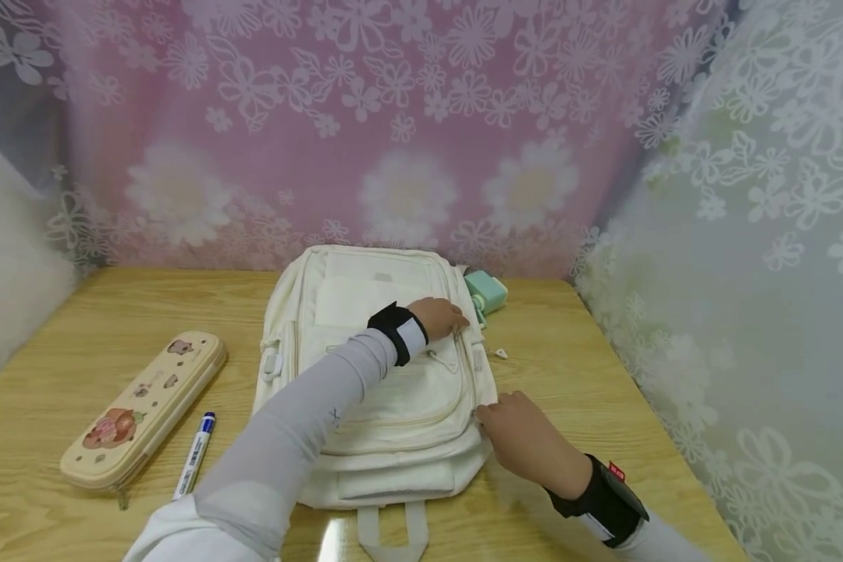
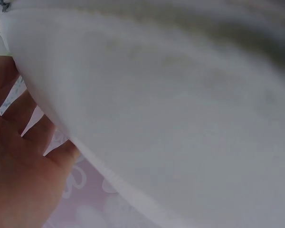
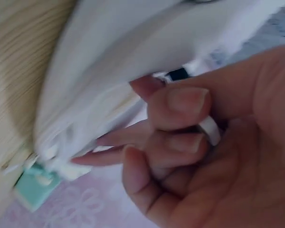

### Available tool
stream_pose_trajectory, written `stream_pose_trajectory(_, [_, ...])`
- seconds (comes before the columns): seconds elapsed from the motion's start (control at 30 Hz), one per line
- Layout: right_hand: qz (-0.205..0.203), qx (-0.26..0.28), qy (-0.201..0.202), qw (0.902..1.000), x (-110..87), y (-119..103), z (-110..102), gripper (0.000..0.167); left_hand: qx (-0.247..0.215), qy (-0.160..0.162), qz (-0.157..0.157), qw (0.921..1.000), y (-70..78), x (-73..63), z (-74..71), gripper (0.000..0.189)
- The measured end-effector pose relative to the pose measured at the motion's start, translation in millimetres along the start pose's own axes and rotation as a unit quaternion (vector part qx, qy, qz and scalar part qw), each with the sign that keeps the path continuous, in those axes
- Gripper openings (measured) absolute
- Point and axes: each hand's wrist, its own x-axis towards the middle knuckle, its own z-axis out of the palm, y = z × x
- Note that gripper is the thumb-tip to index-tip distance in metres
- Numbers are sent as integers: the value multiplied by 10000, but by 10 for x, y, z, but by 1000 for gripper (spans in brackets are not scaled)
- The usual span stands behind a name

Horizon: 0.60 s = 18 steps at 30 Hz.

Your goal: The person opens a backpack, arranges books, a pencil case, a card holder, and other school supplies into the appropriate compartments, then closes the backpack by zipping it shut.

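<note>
A cream-white backpack lies on its back on the table, its front pockets and zippers facing up. My left hand reaches across it and grips its fabric by the upper right zipper seam. In the left wrist view, the fingers of my left hand lie along the edge of the white fabric. Lower on the same side, my right hand pinches a zipper pull. The right wrist view shows the curled fingers of my right hand around a small white pull.
Left of the backpack lie a cream pencil case with printed pictures and a blue-capped marker. A mint-green item sits at the backpack's upper right, near a small white piece. Floral curtains enclose the wooden table.
</note>
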Motion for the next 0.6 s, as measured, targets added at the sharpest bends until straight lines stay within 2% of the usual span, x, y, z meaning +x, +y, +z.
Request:
stream_pose_trajectory(0.1, [-253, 643, -136, 9975, -8, -130, -122, 5, -39, 40, 20, 10000, -6, -7, -4, 42])
stream_pose_trajectory(0.23, [-594, 1433, -319, 9874, 71, -355, -205, 6, 91, 22, 27, 10000, -19, -15, -1, 42])
stream_pose_trajectory(0.4, [-872, 1789, -338, 9794, 234, -568, -222, 10, 234, -117, 60, 9996, -46, -12, -24, 43])
stream_pose_trajectory(0.5, [-791, 2014, -313, 9758, 252, -589, -202, 10, 203, -122, 140, 9996, -36, -35, -39, 43])
stream_pose_trajectory(0.6, [-517, 2343, -322, 9703, 216, -548, -168, 11, 207, -98, 205, 9995, -4, -130, -32, 45])
